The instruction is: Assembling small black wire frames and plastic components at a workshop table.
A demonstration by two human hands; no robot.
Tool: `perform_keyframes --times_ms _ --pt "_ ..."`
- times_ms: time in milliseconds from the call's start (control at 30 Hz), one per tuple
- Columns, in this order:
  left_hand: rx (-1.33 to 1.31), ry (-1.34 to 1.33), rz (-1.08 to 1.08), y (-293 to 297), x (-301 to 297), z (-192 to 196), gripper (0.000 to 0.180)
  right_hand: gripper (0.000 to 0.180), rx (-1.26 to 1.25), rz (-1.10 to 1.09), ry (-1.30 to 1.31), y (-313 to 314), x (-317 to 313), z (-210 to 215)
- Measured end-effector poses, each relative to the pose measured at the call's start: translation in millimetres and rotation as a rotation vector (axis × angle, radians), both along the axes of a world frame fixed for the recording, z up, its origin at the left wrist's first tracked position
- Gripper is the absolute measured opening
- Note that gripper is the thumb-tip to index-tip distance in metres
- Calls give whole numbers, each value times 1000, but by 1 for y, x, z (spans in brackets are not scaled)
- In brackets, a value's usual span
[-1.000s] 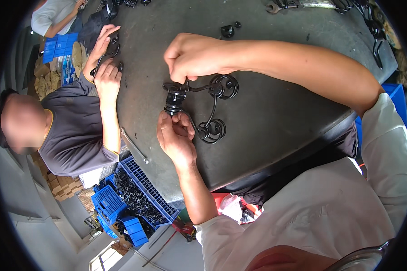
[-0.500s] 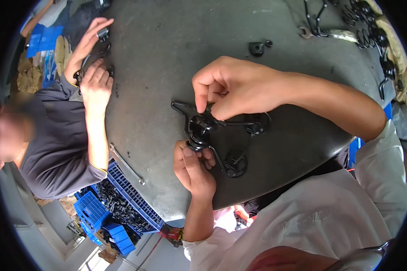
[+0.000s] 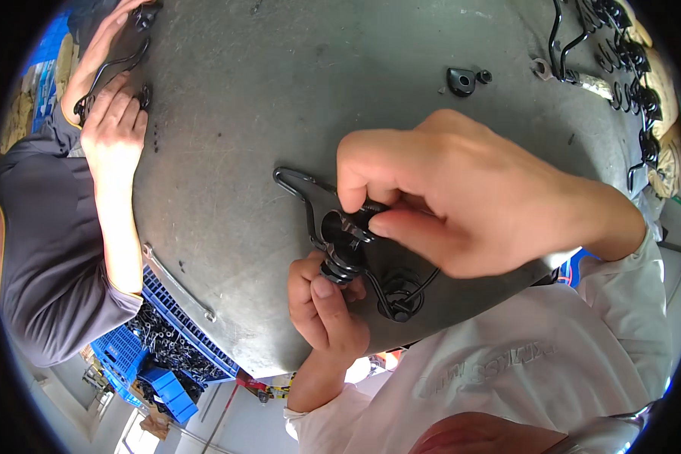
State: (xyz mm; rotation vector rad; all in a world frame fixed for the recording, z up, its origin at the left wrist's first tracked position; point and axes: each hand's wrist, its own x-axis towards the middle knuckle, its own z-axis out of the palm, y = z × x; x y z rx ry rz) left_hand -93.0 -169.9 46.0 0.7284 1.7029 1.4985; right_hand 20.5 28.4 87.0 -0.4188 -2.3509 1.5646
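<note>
A black bent-wire frame [image 3: 310, 216] with a round clamp-like fitting [image 3: 343, 250] at its middle lies near the table's front edge. My left hand [image 3: 329, 310] is closed round the ribbed lower end of that fitting, thumb on the near side. From the right, my right hand [image 3: 461, 193] reaches over the frame with thumb and forefinger pinched at the fitting's upper side. A small dark part shows at those fingertips, but its kind is hidden. Beside my left hand, a round black end piece [image 3: 401, 291] sits on the wire.
A black rounded bracket [image 3: 460, 82] and a small black nut [image 3: 483, 76] lie beyond my right hand. Wire frames with coil springs [image 3: 626, 94] line the right edge, near a wrench [image 3: 542, 69]. Another wrench [image 3: 178, 282] lies left, by a blue crate [image 3: 189, 325]. A co-worker's hand [image 3: 115, 121] holds similar wire.
The view has shifted, so the co-worker sits farther left. My right hand has turned and come nearer, still pinching at the fitting. My left hand keeps its hold while the fitting tilts slightly.
</note>
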Motion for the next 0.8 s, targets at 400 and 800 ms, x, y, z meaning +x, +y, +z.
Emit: perform_keyframes --times_ms 400,800 --pt "65 66 -35 2 -1 -3 29 25 -120 256 1 24 -2 -6" --pt "61 41 -43 2 -4 -4 27 24 -528 354 112 33 -6 -44"
